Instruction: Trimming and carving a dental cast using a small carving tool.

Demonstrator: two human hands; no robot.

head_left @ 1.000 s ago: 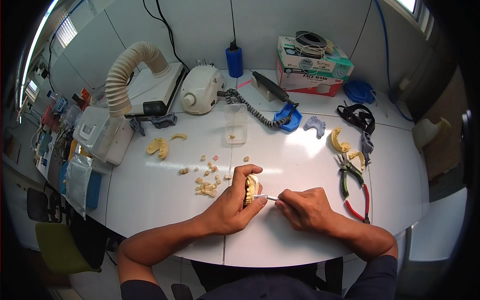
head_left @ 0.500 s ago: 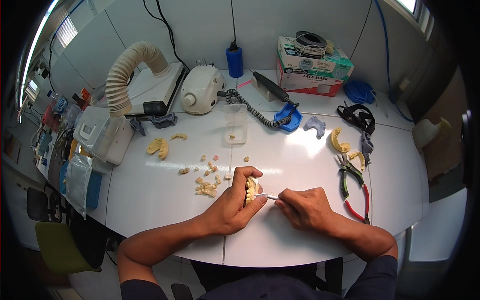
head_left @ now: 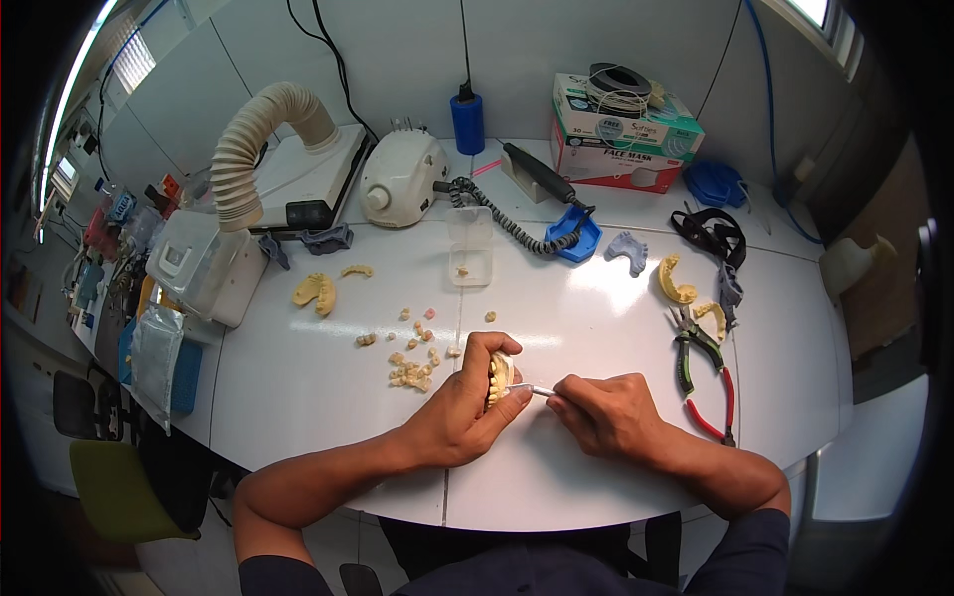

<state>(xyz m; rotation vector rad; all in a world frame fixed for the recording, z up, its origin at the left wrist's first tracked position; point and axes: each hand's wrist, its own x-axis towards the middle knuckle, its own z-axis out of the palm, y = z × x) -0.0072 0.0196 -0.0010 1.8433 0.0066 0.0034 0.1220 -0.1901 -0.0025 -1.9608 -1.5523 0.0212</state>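
My left hand is wrapped round a yellowish dental model, its row of teeth turned up between thumb and fingers. A slim, pale-handled hand tool is pinched in my right hand. Its thin tip reaches the model beside my left thumb; the exact contact is too small to make out. Several loose tooth-coloured pieces lie scattered on the table left of my left hand, with one pink piece among them.
Right of my hands lie pliers and red-handled pincers. A clear lidded box, a blue tray and a white control unit with a coiled cord stand farther back. A ribbed hose arches at the left; mask boxes sit behind.
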